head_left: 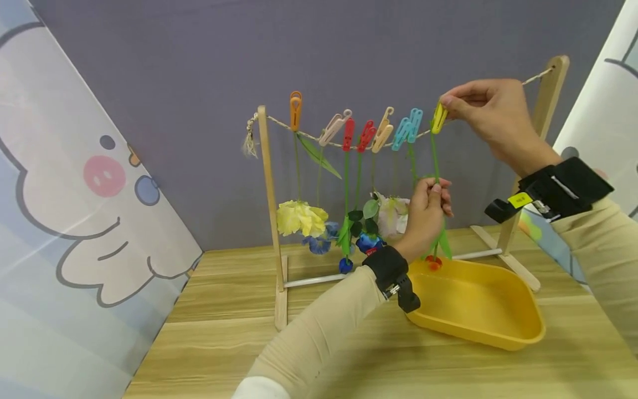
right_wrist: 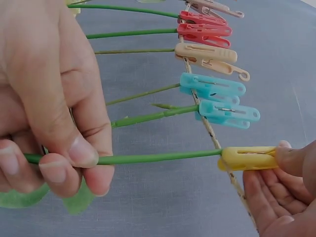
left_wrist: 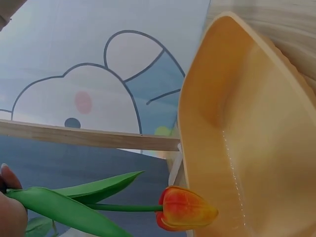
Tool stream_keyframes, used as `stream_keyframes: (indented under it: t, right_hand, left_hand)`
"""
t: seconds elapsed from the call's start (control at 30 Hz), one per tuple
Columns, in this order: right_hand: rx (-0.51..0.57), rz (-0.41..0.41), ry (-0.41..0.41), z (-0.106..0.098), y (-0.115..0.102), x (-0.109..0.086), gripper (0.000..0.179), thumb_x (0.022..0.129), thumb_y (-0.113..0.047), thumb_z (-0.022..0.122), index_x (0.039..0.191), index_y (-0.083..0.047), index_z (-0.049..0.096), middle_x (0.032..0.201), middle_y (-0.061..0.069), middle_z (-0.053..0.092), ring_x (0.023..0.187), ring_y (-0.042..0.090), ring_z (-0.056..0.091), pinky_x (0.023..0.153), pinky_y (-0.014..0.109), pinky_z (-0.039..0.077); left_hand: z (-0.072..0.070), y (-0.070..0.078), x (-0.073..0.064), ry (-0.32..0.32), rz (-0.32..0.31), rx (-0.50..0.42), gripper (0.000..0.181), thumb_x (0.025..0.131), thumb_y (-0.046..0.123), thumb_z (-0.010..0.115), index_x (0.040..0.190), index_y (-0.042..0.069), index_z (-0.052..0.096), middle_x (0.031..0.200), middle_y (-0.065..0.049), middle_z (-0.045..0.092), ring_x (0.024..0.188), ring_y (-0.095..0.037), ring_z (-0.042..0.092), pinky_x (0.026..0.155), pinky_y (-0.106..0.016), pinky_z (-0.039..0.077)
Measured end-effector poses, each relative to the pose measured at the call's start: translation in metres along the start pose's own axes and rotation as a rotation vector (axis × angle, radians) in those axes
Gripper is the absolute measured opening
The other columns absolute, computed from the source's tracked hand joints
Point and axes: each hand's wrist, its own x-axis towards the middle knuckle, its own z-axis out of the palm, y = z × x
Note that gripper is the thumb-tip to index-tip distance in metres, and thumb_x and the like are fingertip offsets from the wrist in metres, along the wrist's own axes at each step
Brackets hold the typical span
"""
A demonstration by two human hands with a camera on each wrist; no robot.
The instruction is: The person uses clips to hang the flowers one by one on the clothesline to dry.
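An orange-red tulip (left_wrist: 185,208) hangs head down, its green stem (right_wrist: 163,157) pinched between the thumb and fingers of my left hand (head_left: 422,217). Higher up, my right hand (head_left: 490,119) pinches the handle end of a yellow clothespin (right_wrist: 249,158) between thumb and fingers. The clothespin's other end is at the rope (right_wrist: 236,185), where the stem's end meets it. Below the left hand, the bloom is at the back rim of a yellow basin (head_left: 473,299); I cannot tell whether they touch.
Left along the rope, several clothespins, such as an orange one (head_left: 296,111) and a blue one (head_left: 413,126), hold other upside-down flowers, including a yellow bloom (head_left: 301,218). Wooden posts (head_left: 269,194) support the rope's ends. A white bar (head_left: 319,280) runs low behind the basin.
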Motion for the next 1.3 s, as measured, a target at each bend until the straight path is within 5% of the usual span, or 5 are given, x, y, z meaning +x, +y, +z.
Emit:
stream_keyframes:
  t: [0.23, 0.5, 0.7, 0.97, 1.3]
  right_hand:
    - [-0.194, 0.096, -0.016, 0.001, -0.010, -0.001, 0.025, 0.094, -0.022, 0.076, 0.109, -0.003, 0.078, 0.087, -0.008, 0.077, 0.078, 0.006, 0.074, 0.078, 0.012, 0.055]
    - [-0.166, 0.147, -0.062, 0.001, -0.011, 0.002, 0.021, 0.093, -0.023, 0.077, 0.108, -0.008, 0.079, 0.088, -0.008, 0.077, 0.078, 0.006, 0.074, 0.075, 0.011, 0.054]
    - [-0.123, 0.100, -0.092, -0.004, -0.006, -0.003, 0.026, 0.096, -0.019, 0.075, 0.116, -0.003, 0.076, 0.096, -0.004, 0.077, 0.085, 0.008, 0.075, 0.082, 0.013, 0.054]
    - [-0.156, 0.027, -0.047, -0.006, -0.001, -0.011, 0.031, 0.097, -0.016, 0.074, 0.123, 0.002, 0.072, 0.100, -0.008, 0.076, 0.086, 0.007, 0.074, 0.082, 0.011, 0.052]
    - [-0.400, -0.169, 0.158, 0.003, -0.004, -0.048, 0.026, 0.096, -0.015, 0.075, 0.115, 0.003, 0.075, 0.096, -0.018, 0.074, 0.087, -0.005, 0.070, 0.081, 0.007, 0.050]
  left_hand:
    - [0.002, -0.001, -0.001, -0.022, 0.012, 0.055, 0.026, 0.114, 0.013, 0.033, 0.123, -0.003, 0.050, 0.089, 0.003, 0.045, 0.068, -0.005, 0.044, 0.066, -0.017, 0.045]
    - [-0.002, 0.000, -0.001, -0.040, 0.032, 0.064, 0.031, 0.114, 0.013, 0.032, 0.128, -0.009, 0.048, 0.092, -0.005, 0.049, 0.073, -0.009, 0.052, 0.071, -0.016, 0.049]
    - [-0.011, 0.006, -0.007, -0.078, 0.110, 0.360, 0.032, 0.114, 0.010, 0.034, 0.140, -0.001, 0.048, 0.120, -0.016, 0.065, 0.104, -0.020, 0.068, 0.092, -0.018, 0.052]
    - [-0.026, 0.020, -0.029, -0.151, 0.133, 0.549, 0.047, 0.115, 0.018, 0.029, 0.159, 0.002, 0.028, 0.158, -0.013, 0.043, 0.144, -0.018, 0.044, 0.113, -0.020, 0.036]
    - [-0.061, 0.039, -0.071, -0.216, 0.360, 0.502, 0.030, 0.113, 0.009, 0.036, 0.136, -0.001, 0.053, 0.125, -0.018, 0.063, 0.113, -0.027, 0.065, 0.098, -0.025, 0.052]
